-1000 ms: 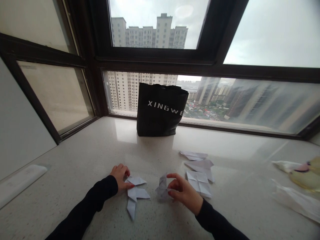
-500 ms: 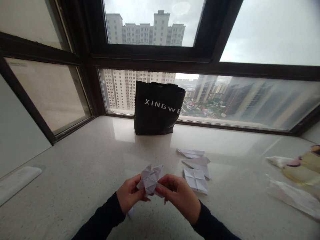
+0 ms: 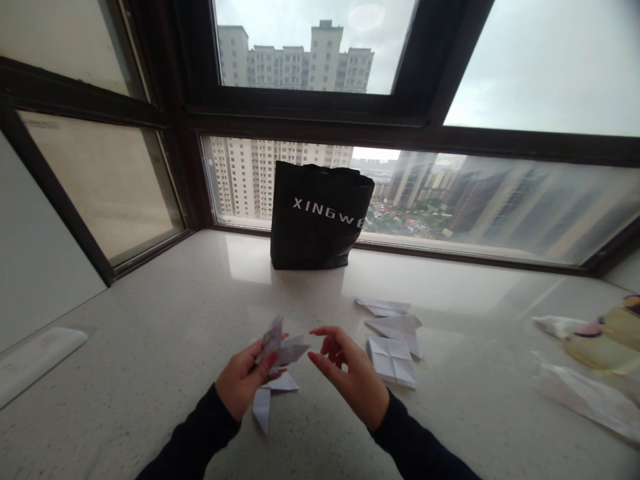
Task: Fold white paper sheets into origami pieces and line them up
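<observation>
When handling the folded white piece [image 3: 273,341], raised above the counter [image 3: 175,320] and pinched in the left hand [image 3: 240,383], grip lightly: firmly enough to stop the layers sliding, too softly to dent the pointed flaps. Rest the thumb on a flat, layered part rather than on a thin tip, and support from behind with the fingers. Treat the right hand [image 3: 354,380] as open, with thumb and index finger parted just beside the flap pointing rightward; cannot tell whether touching that tip or just short of it. If taking hold there, pinch nearer the root than the point, probably less likely to bend, and steer along the existing creases, without tugging. Mind the other pointed paper [image 3: 262,408], lying on the counter just below and partly hidden by the left hand; avoid pressing down on it or brushing its points with the left sleeve [image 3: 195,437]. Likewise, swing the right elbow outward gently, to spare the creased square [image 3: 393,363], the broad pointed fold [image 3: 400,325] and the narrow fold [image 3: 383,308], grouped beyond the right hand. Farther out, allow for the black bag [image 3: 320,220], upright by the window, and the clear wrapper [image 3: 585,393] off to the right.
</observation>
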Demonstrator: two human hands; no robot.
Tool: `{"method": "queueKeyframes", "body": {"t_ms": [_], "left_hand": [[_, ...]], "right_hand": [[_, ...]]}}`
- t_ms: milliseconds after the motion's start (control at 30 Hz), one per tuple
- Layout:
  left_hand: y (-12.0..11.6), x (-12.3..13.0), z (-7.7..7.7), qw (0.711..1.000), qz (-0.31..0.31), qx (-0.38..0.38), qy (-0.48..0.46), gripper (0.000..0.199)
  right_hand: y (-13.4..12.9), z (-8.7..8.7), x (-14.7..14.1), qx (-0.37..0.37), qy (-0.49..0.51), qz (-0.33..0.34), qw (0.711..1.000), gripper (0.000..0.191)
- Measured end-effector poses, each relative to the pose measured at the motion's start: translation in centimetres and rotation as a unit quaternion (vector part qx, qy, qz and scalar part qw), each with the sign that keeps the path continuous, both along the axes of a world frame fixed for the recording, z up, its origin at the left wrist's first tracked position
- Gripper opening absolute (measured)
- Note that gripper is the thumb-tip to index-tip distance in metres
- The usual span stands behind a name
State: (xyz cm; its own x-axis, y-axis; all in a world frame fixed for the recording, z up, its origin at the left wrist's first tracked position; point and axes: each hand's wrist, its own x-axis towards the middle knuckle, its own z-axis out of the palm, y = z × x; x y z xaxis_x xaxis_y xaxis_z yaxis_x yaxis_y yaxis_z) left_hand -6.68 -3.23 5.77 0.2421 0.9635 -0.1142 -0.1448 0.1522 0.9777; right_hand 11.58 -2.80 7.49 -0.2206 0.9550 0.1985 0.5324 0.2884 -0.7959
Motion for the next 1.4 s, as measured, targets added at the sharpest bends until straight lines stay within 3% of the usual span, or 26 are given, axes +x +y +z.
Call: {"method": "queueKeyframes", "body": {"t_ms": [133, 233, 300, 433, 500, 667, 900, 967, 1033, 1200, 1233, 1300, 1400], "left_hand": [[0.6, -3.0, 0.3, 0.993, 0.113, 0.013, 0.012, 0.056], [0.3, -4.3, -0.2, 0.991, 0.135, 0.009, 0.018, 0.051], [0.0, -4.8, -0.6, 0.991, 0.132, 0.000, 0.023, 0.052], [-0.3, -4.6, -1.6, 0.993, 0.074, -0.051, 0.081, 0.061], [-0.5, -3.7, -2.0, 0.994, 0.019, -0.067, 0.090, 0.065], [-1.8, -0.2, -2.0, 0.989, -0.149, -0.005, 0.021, 0.044], [-2.3, 2.2, -2.1, 0.976, -0.212, 0.029, 0.030, 0.041], [-2.3, 2.5, -2.7, 0.977, -0.207, 0.045, 0.032, 0.046], [-2.2, 2.7, -3.0, 0.979, -0.199, 0.048, 0.013, 0.051], [-2.2, 2.4, -2.5, 0.989, -0.144, 0.021, -0.039, 0.059], [-2.3, 2.5, -2.4, 0.992, -0.119, 0.034, -0.028, 0.062], [-2.7, 2.9, -2.5, 0.994, -0.069, 0.079, 0.021, 0.064], [-3.0, 3.6, -2.9, 0.980, -0.026, 0.162, 0.116, 0.058]], "right_hand": [[1.0, -2.6, -2.0, 0.021, -0.118, 0.053, 0.991, 0.032], [1.2, -4.3, -4.4, 0.021, -0.179, 0.087, 0.980, 0.041], [1.3, -4.6, -5.5, -0.004, -0.152, 0.098, 0.984, 0.033], [1.5, -2.6, -4.7, -0.103, -0.040, 0.155, 0.982, 0.014], [1.4, -0.8, -3.6, -0.108, -0.005, 0.163, 0.981, 0.011], [0.3, 1.8, -1.7, 0.001, -0.185, 0.145, 0.972, 0.005], [-0.3, 1.3, -1.3, 0.006, -0.303, 0.175, 0.937, 0.005], [-0.6, 1.2, -1.3, 0.007, -0.320, 0.182, 0.930, 0.006], [-0.8, 1.3, -1.2, 0.013, -0.300, 0.154, 0.941, 0.005], [-0.8, 1.0, 0.3, 0.022, -0.065, 0.019, 0.997, 0.053], [-0.7, 0.7, 0.6, -0.002, -0.027, 0.018, 0.999, 0.053], [-0.6, -0.1, 1.1, -0.059, 0.015, 0.036, 0.997, 0.035], [-0.7, -0.8, 1.4, -0.080, -0.009, 0.036, 0.996, 0.012]]}}
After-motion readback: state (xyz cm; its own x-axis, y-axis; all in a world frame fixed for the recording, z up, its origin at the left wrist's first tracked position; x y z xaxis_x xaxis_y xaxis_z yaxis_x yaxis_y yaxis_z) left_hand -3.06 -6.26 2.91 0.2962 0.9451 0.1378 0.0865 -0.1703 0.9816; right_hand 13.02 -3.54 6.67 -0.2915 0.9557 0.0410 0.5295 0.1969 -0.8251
